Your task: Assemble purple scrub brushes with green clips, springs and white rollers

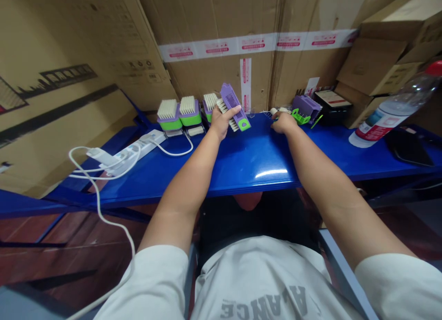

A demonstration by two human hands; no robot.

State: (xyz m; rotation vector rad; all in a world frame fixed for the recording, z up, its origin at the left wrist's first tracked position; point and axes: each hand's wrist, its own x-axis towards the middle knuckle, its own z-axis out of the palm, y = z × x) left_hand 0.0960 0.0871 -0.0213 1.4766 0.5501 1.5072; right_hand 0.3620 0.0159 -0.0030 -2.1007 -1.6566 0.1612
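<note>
My left hand [221, 122] is closed around a purple-and-green brush-like piece [232, 101], which is tilted above the blue table. Rows of pale bristles or prongs show along its left side. Farther right, my right hand [285, 122] is at the table's back edge, its fingers curled down beside a small whitish part [274, 111]. What those fingers grip is hidden. Just right of that hand lies a bright green frame [301, 117] in front of a purple slotted part [307, 107]. Left of my left hand, white-topped purple-and-green blocks [169, 115] stand in a row.
A white power strip [134, 152] with looping cables lies on the left of the blue table [248, 163]. Cardboard [214, 16] walls the back. On the right are a black box [332, 106], a tilted water bottle [383, 117], a dark phone [409, 147] and an open carton [376, 66].
</note>
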